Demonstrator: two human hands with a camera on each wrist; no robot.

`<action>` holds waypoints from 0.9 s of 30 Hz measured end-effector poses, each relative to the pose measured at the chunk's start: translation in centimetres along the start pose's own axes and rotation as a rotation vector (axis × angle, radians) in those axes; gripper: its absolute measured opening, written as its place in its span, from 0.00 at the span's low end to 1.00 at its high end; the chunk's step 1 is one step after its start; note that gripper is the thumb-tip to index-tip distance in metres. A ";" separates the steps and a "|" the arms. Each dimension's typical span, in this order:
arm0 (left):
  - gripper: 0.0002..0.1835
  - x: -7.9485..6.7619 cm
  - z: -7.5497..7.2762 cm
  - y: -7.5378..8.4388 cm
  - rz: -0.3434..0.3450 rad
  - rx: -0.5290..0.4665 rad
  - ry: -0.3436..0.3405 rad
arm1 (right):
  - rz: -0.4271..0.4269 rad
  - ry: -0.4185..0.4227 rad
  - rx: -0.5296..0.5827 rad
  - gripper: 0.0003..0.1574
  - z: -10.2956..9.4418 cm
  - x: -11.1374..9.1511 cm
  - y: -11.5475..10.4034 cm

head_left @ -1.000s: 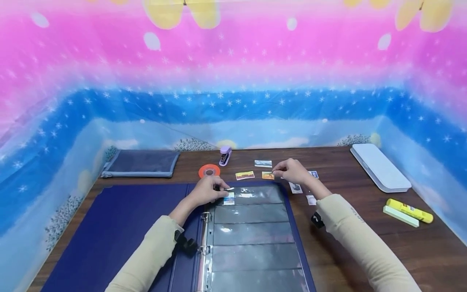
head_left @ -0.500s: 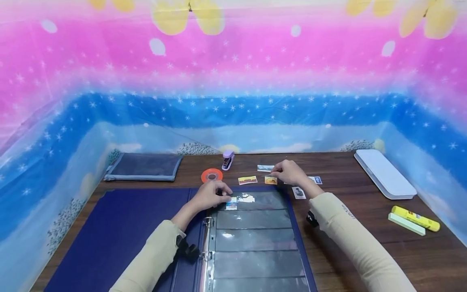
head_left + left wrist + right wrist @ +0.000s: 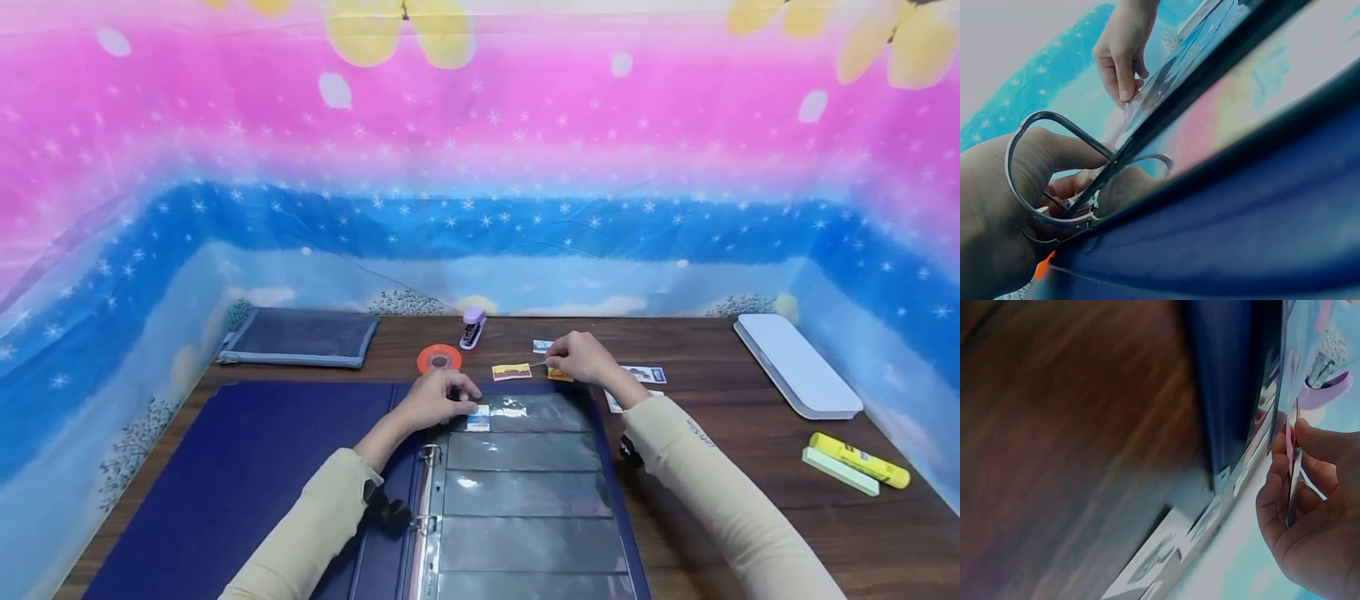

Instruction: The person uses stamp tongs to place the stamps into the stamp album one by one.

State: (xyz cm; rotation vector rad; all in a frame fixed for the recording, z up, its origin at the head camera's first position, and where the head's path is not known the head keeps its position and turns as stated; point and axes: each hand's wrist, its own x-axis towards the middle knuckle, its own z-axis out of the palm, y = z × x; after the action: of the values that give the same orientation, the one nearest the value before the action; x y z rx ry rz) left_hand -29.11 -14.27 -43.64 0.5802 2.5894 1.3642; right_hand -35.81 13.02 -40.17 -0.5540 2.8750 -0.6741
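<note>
Head view. We see the left hand resting curled fingertips on the top pocket of the clear plastic sleeve page in the open navy ring binder, touching a small blue-and-white paper stamp already seated there. At 1 o'clock from it, the right hand grips thin metal tweezers whose tips meet a small yellow-and-red paper stamp lying flat on the brown wooden worktop. We judge this stamp very light, limp and easily creased, so it is best pinched at one edge. We count about six loose stamps on the worktop; some are part hidden by the hand. One orange tape roll and one lilac stapler lie at 12 o'clock.

Left wrist view. We count two metal rings, with the left hand behind them.

Right wrist view. The right hand is clenched on the tweezers.
</note>
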 end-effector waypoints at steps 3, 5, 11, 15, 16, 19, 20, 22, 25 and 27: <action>0.07 0.0 0.1 0.0 -0.007 -0.008 -0.002 | 0.001 0.005 0.009 0.12 0.2 0.1 -0.3; 0.07 0.1 0.0 0.0 -0.010 -0.012 0.000 | 0.005 0.015 0.009 0.12 0.4 0.3 -0.4; 0.07 0.1 0.0 0.0 -0.007 -0.018 -0.002 | 0.045 0.032 -0.024 0.11 0.7 0.6 -0.6; 0.07 0.0 0.1 0.0 -0.007 -0.017 -0.007 | 0.058 0.026 -0.015 0.11 0.9 0.5 -0.7; 0.07 0.0 0.0 0.0 -0.006 -0.018 -0.007 | 0.056 0.027 -0.015 0.11 0.9 0.5 -0.7; 0.07 0.0 0.0 0.0 -0.003 -0.018 -0.005 | 0.043 0.042 -0.045 0.11 0.8 0.6 -0.8; 0.07 0.1 0.0 0.0 -0.003 -0.019 -0.005 | 0.038 0.047 -0.058 0.11 0.8 0.6 -0.8; 0.07 0.1 0.0 0.0 -0.004 -0.017 -0.007 | 0.033 0.051 -0.081 0.11 0.7 0.7 -0.9; 0.07 0.2 -0.1 0.0 -0.002 -0.008 -0.008 | 0.028 0.049 -0.114 0.12 0.6 0.8 -0.9; 0.07 0.2 -0.1 0.0 0.002 -0.003 -0.003 | 0.030 0.047 -0.125 0.12 0.6 0.9 -0.9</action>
State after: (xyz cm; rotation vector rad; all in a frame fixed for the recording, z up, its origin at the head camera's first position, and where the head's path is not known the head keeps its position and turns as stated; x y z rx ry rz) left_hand -29.36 -14.25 -43.59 0.5835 2.5848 1.3666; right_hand -36.22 11.64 -40.37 -0.5161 2.9783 -0.5125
